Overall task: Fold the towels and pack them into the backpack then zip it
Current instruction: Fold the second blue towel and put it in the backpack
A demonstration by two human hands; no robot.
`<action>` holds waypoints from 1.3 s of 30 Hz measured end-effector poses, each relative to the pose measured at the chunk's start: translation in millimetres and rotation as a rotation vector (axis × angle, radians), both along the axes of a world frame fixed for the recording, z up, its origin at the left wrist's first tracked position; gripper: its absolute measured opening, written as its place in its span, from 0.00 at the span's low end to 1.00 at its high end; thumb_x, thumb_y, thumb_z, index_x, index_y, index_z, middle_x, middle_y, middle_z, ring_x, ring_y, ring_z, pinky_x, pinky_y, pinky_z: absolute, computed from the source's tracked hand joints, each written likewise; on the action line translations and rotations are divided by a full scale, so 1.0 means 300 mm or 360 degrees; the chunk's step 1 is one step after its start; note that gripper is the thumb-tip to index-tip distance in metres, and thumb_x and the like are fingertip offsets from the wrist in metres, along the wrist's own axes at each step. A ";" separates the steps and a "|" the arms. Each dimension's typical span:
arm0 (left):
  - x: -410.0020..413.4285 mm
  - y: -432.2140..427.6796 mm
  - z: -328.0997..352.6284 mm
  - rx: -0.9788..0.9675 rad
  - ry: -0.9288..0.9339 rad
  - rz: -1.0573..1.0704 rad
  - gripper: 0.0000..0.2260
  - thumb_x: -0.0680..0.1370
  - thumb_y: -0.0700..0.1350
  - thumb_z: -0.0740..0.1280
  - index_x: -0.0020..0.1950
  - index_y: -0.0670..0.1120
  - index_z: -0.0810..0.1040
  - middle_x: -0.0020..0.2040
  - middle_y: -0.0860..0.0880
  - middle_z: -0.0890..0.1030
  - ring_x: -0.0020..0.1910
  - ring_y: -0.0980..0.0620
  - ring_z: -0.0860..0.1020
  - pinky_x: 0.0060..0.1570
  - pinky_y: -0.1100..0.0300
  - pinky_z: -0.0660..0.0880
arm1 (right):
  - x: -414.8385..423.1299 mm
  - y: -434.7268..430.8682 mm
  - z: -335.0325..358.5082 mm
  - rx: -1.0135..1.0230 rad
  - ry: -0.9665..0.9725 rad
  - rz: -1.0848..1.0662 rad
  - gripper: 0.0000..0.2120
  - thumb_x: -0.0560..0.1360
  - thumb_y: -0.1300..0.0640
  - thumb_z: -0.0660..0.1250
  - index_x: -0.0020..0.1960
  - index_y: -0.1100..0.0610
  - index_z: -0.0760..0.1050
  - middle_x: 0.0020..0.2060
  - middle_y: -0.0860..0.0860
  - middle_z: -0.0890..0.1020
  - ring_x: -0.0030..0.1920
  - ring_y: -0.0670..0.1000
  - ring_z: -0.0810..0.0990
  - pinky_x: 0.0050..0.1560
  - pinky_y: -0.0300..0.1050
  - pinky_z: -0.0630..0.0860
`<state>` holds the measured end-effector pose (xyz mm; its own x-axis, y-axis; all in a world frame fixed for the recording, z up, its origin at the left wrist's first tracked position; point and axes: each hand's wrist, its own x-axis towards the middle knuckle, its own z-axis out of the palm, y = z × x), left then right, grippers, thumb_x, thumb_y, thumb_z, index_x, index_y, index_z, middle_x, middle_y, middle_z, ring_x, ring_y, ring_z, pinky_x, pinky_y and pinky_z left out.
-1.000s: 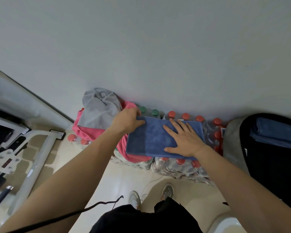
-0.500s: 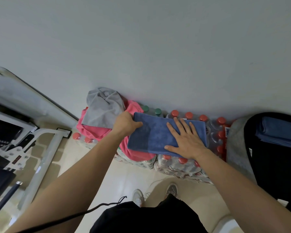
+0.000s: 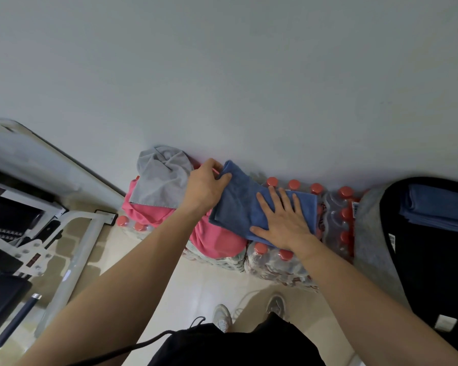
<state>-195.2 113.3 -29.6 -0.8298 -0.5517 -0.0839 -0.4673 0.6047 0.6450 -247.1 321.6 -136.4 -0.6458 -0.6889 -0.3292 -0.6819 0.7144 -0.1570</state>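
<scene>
Fold starts: left hand [image 3: 206,186] now pinches blue towel [image 3: 238,207] end up off bottle packs [image 3: 339,215], flat right hand [image 3: 283,220] pins rest

A half-folded towel [image 3: 238,207] is lying on shrink-wrapped bottle packs [image 3: 336,220] against the wall [image 3: 222,75]. Left of it, a crumpled towel [image 3: 161,180] is sitting on a second towel [image 3: 217,239]. At the right, an open backpack [image 3: 376,247] is holding folded towels [image 3: 439,207].

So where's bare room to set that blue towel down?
Free: the dark space in the backpack below its folded towels; the bottle tops between blue towel and backpack; the floor by the shoes. The pink towel and grey towel crowd the left.
</scene>
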 end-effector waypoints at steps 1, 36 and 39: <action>-0.013 0.017 0.014 -0.0003 0.0014 -0.0026 0.06 0.77 0.49 0.68 0.46 0.48 0.75 0.36 0.56 0.77 0.35 0.61 0.74 0.31 0.73 0.67 | 0.002 -0.006 0.002 -0.0005 -0.0002 -0.0017 0.45 0.73 0.25 0.47 0.79 0.47 0.32 0.79 0.54 0.35 0.78 0.58 0.34 0.76 0.62 0.35; -0.124 0.403 -0.153 -0.0335 0.0161 -0.0776 0.10 0.78 0.40 0.63 0.53 0.48 0.83 0.50 0.48 0.82 0.48 0.46 0.78 0.43 0.53 0.76 | 0.115 0.261 0.096 -0.0868 0.0326 -0.0760 0.22 0.74 0.60 0.62 0.68 0.64 0.73 0.64 0.59 0.76 0.63 0.60 0.75 0.61 0.57 0.75; -0.070 0.326 -0.249 -0.0815 0.0169 -0.0890 0.17 0.75 0.40 0.66 0.63 0.46 0.79 0.65 0.47 0.78 0.63 0.42 0.75 0.56 0.46 0.76 | 0.067 0.173 0.098 -0.0493 0.0271 -0.0550 0.29 0.80 0.49 0.54 0.77 0.61 0.61 0.76 0.57 0.64 0.76 0.58 0.61 0.76 0.56 0.60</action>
